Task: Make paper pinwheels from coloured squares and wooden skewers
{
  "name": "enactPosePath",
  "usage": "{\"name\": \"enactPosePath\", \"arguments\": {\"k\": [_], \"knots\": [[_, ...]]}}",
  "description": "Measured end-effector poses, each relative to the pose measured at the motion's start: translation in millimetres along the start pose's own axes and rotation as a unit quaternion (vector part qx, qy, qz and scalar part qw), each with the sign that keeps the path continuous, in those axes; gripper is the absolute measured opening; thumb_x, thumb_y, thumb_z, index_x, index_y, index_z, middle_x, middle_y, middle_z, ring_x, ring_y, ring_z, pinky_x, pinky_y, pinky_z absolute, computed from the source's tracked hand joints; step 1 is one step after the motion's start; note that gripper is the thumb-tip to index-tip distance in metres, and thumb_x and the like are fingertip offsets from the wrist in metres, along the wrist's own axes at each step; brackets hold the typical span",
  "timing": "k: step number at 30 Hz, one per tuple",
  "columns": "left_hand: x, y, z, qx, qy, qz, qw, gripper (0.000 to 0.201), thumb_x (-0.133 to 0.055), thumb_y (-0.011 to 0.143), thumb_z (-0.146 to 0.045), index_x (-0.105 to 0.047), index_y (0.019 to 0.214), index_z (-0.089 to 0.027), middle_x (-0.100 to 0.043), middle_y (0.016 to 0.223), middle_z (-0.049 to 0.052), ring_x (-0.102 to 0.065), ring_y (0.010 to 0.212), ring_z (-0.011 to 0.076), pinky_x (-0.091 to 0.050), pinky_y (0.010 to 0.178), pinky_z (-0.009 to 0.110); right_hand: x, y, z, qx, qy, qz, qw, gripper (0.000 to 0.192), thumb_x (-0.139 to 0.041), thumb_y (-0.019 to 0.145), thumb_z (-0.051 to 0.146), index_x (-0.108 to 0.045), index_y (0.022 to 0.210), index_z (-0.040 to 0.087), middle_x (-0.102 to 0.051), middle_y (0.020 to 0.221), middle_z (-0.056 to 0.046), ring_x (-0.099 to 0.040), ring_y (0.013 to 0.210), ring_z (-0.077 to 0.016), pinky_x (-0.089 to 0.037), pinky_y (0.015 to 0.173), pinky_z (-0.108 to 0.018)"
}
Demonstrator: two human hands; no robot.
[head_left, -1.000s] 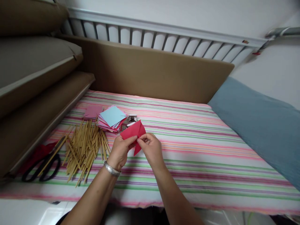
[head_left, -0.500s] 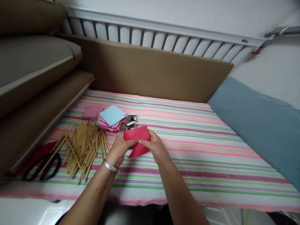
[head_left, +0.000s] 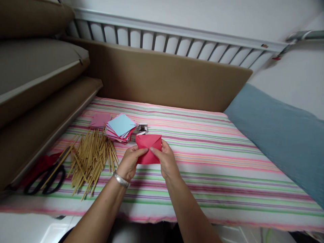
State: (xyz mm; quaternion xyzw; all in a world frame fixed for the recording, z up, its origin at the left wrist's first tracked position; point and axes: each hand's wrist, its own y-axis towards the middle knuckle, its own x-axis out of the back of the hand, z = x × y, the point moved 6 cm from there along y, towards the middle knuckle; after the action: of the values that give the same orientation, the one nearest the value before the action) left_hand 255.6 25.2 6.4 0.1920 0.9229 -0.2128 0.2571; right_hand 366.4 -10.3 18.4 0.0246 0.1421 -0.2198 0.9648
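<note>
Red paper (head_left: 149, 143), folded into a small flat piece with a straight top edge and a flap pointing down at its middle, is held up just above the striped sheet (head_left: 215, 158) of a bed. The left hand (head_left: 130, 162) grips it from the left, thumb laid across the front face and fingers behind; the right hand (head_left: 165, 161) grips it from the right in the same way, thumb tip meeting the left thumb near the flap. Both hands are closed on the paper, and a silver bracelet (head_left: 120, 180) sits on the left wrist.

Everything else lies to the left of or behind the red paper. Just behind it, touching the sheet, is a small silver-and-black object (head_left: 143, 128) — too small to identify. Left of that sits a fanned stack of paper squares (head_left: 120, 126), light blue on top with pink and red edges showing below, and a single pink square (head_left: 100, 119) lies just beyond the stack. Nearer the person and further left is a loose heap of thin wooden sticks (head_left: 91, 160), spread lengthwise toward the bed's edge. Black-handled scissors (head_left: 44, 179) lie at the far left — one stick rests across them, with red scraps (head_left: 42, 164) beneath.

A brown padded board (head_left: 164, 81) stands along the bed's far side under a white slatted rail (head_left: 177, 42). To the right of the paper, well apart, lies a blue cushion (head_left: 278, 135).
</note>
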Motion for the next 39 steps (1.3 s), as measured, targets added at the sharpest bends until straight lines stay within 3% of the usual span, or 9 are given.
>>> {"name": "enactPosePath", "arguments": {"k": [2, 4, 8, 10, 13, 20, 30, 34, 39], "knots": [[7.8, 2, -7, -0.008, 0.003, -0.016, 1.000, 0.021, -0.079, 0.052, -0.022, -0.069, 0.068, -0.011, -0.070, 0.063, 0.005, -0.063, 0.060, 0.0142, -0.047, 0.064, 0.023, 5, -2, 6, 0.023, -0.079, -0.015, 0.996, 0.046, -0.063, 0.071, 0.031, -0.051, 0.114, 0.019, -0.067, 0.084, -0.004, -0.063, 0.074, -0.0180, -0.052, 0.070, -0.034], [18.1, 3, -17, -0.012, -0.002, -0.039, 0.999, 0.019, -0.080, 0.050, -0.021, -0.068, 0.064, -0.012, -0.070, 0.060, 0.004, -0.063, 0.057, 0.0136, -0.047, 0.061, 0.023, 9, -6, 21, 0.100, -0.192, -0.026, 0.976, 0.042, -0.058, 0.077, 0.031, -0.052, 0.117, 0.021, -0.065, 0.087, -0.005, -0.062, 0.078, -0.0179, -0.052, 0.071, -0.034], [36.1, 3, -35, -0.023, -0.015, -0.076, 0.997, 0.022, -0.081, 0.046, -0.018, -0.068, 0.063, -0.012, -0.069, 0.059, 0.004, -0.062, 0.053, 0.0134, -0.048, 0.057, 0.023, -9, -24, 45, 0.300, -0.378, 0.075, 0.873, 0.029, -0.053, 0.081, 0.020, -0.060, 0.108, 0.026, -0.055, 0.122, -0.007, -0.049, 0.114, -0.0221, -0.042, 0.094, -0.041], [40.6, 3, -40, -0.027, -0.012, -0.086, 0.996, 0.021, -0.081, 0.046, -0.018, -0.067, 0.062, -0.012, -0.069, 0.058, 0.003, -0.061, 0.051, 0.0128, -0.047, 0.054, 0.022, -21, -31, 43, 0.344, -0.427, 0.130, 0.826, 0.032, -0.052, 0.080, 0.015, -0.061, 0.108, 0.027, -0.045, 0.134, -0.006, -0.040, 0.124, -0.0234, -0.034, 0.102, -0.045], [42.7, 1, -43, -0.025, 0.007, -0.099, 0.995, 0.021, -0.080, 0.046, -0.018, -0.067, 0.060, -0.012, -0.067, 0.055, 0.003, -0.059, 0.048, 0.0124, -0.045, 0.050, 0.022, -29, -34, 34, 0.358, -0.463, 0.153, 0.796, 0.032, -0.051, 0.079, 0.012, -0.061, 0.106, 0.026, -0.036, 0.142, -0.005, -0.031, 0.131, -0.0252, -0.031, 0.104, -0.049], [37.3, 2, -40, -0.027, 0.041, -0.077, 0.996, 0.024, -0.080, 0.044, -0.021, -0.068, 0.063, -0.011, -0.068, 0.057, 0.005, -0.060, 0.049, 0.0157, -0.047, 0.054, 0.026, -29, -30, 31, 0.354, -0.459, 0.137, 0.803, 0.015, -0.054, 0.080, 0.017, -0.065, 0.088, 0.025, -0.038, 0.141, -0.005, -0.032, 0.131, -0.0260, -0.032, 0.102, -0.049], [26.0, 5, -23, -0.032, 0.139, -0.041, 0.989, 0.020, -0.077, 0.051, -0.022, -0.071, 0.066, -0.011, -0.068, 0.058, 0.005, -0.057, 0.049, 0.0118, -0.044, 0.052, 0.022, -17, -20, 29, 0.267, -0.406, 0.070, 0.871, 0.008, -0.060, 0.078, 0.025, -0.067, 0.079, 0.024, -0.035, 0.143, -0.005, -0.021, 0.136, -0.0268, -0.027, 0.104, -0.053], [16.6, 3, -20, -0.020, 0.143, 0.004, 0.990, 0.019, -0.077, 0.051, -0.021, -0.072, 0.066, -0.011, -0.068, 0.060, 0.006, -0.057, 0.050, 0.0121, -0.044, 0.053, 0.022, -12, -17, 28, 0.260, -0.420, 0.046, 0.869, 0.004, -0.062, 0.075, 0.023, -0.065, 0.074, 0.022, -0.037, 0.142, -0.007, -0.021, 0.136, -0.0283, -0.025, 0.105, -0.053], [15.2, 3, -16, 0.019, 0.156, 0.018, 0.987, 0.025, -0.078, 0.049, -0.025, -0.071, 0.068, -0.009, -0.068, 0.061, 0.007, -0.059, 0.052, 0.0134, -0.044, 0.054, 0.024, -11, -16, 30, 0.250, -0.432, 0.051, 0.865, 0.002, -0.065, 0.072, 0.023, -0.065, 0.071, 0.021, -0.041, 0.140, -0.008, -0.024, 0.134, -0.0296, -0.026, 0.104, -0.053]]}}
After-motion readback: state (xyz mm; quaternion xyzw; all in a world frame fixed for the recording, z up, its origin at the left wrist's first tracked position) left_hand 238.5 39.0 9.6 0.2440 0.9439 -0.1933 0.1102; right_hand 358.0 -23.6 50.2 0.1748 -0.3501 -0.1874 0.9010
